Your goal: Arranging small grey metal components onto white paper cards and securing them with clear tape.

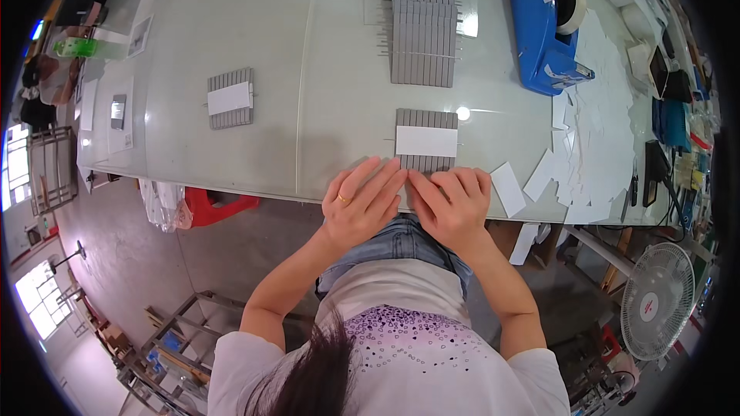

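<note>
A bundle of grey slats (426, 118) with a white paper band (426, 141) across its middle lies near the table's front edge. My left hand (362, 199) is at its near left corner, fingers stretched out and side by side. At the near edge, my right hand (453, 202) has its fingers bent but apart, the tips touching or very close to the slats. Thin pins stick out at both ends of the band. Neither hand is wrapped round the bundle. The undersides of both hands are hidden.
Behind the bundle stands a long row of stacked grey slats (422, 42). A similar banded bundle (230, 98) lies to the left. On the right are a blue tape dispenser (536, 27), loose white paper strips (593, 131) and, beyond the table edge, a fan (657, 300).
</note>
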Demonstrator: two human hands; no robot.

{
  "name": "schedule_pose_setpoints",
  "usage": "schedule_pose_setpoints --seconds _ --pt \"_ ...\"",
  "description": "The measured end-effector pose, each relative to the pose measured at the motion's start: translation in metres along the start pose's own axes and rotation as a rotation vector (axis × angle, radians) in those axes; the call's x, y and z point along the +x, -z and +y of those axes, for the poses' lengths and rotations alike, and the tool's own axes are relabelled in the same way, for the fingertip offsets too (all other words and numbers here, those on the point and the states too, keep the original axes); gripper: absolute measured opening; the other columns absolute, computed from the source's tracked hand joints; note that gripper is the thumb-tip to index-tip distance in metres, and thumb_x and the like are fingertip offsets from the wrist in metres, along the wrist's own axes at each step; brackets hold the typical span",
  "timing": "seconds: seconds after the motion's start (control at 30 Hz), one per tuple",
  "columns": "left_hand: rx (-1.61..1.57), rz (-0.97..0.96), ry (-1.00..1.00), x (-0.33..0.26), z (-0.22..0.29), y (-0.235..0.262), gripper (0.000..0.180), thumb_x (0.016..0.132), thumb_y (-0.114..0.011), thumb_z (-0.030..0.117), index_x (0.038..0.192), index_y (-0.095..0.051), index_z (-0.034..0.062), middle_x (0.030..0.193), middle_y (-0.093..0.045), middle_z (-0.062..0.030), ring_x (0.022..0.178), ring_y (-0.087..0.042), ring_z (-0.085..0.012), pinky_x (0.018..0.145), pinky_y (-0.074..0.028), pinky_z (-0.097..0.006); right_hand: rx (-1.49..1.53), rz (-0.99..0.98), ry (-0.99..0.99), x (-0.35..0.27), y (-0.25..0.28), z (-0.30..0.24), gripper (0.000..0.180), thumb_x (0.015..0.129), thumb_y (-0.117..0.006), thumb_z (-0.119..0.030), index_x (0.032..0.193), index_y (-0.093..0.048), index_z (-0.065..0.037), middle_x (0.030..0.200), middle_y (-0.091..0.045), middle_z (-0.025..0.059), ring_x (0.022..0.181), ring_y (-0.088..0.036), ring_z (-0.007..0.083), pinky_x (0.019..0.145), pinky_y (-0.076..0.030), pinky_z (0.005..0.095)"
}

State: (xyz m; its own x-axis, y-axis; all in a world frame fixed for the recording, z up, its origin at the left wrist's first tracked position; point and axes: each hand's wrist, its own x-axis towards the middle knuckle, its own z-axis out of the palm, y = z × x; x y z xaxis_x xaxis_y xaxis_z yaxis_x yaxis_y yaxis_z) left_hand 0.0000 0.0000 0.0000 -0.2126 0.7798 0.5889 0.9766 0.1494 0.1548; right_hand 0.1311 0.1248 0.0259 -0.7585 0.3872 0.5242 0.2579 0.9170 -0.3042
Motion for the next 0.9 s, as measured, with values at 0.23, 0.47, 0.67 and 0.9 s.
schedule_pose_setpoints --seconds 0.23,0.47,0.67,0.9 --pt "-0.007 0.004 0.005 -0.0009 0.0004 -0.0001 0.024 0.087 -0.060 0.023 0.106 -0.075 0.0206 0.120 -0.067 0.0049 0.116 -0.056 -0.0170 0.093 -0.043 -0.032 -0.005 0.000 0.004 0.0005 0.0017 -0.0005 0.026 0.067 -0.077 -0.013 0.093 -0.074 -0.015 0.083 -0.055 -0.0040 0.076 -0.053 0.0169 0.073 -0.038 0.0347" --pt "0.004 0.006 -0.006 0.0000 -0.0003 0.0003 0.025 0.087 -0.059 0.023 0.106 -0.075 0.0210 0.120 -0.067 0.0050 0.116 -0.056 -0.0172 0.092 -0.043 -0.032 -0.001 0.000 0.003 0.0000 0.0009 -0.0004 0.026 0.068 -0.078 -0.013 0.093 -0.074 -0.015 0.083 -0.056 -0.0039 0.076 -0.053 0.0168 0.073 -0.038 0.0350" --pt "-0.027 0.025 0.007 0.0005 0.0004 0.0005 0.025 0.085 -0.065 0.021 0.109 -0.074 0.0182 0.122 -0.066 0.0057 0.117 -0.056 -0.0154 0.086 -0.048 -0.030 -0.017 -0.008 0.008 -0.0014 0.0004 -0.0007 0.026 0.068 -0.078 -0.014 0.094 -0.074 -0.015 0.084 -0.056 -0.0039 0.077 -0.053 0.0167 0.074 -0.037 0.0347" --pt "-0.060 0.023 -0.001 -0.0026 -0.0011 0.0029 0.026 0.087 -0.064 0.022 0.111 -0.073 0.0146 0.124 -0.065 0.0029 0.119 -0.054 -0.0181 0.089 -0.049 -0.033 -0.001 -0.025 0.005 0.0020 0.0020 -0.0042 0.029 0.069 -0.077 -0.014 0.097 -0.074 -0.016 0.085 -0.056 -0.0039 0.079 -0.054 0.0168 0.075 -0.037 0.0353"
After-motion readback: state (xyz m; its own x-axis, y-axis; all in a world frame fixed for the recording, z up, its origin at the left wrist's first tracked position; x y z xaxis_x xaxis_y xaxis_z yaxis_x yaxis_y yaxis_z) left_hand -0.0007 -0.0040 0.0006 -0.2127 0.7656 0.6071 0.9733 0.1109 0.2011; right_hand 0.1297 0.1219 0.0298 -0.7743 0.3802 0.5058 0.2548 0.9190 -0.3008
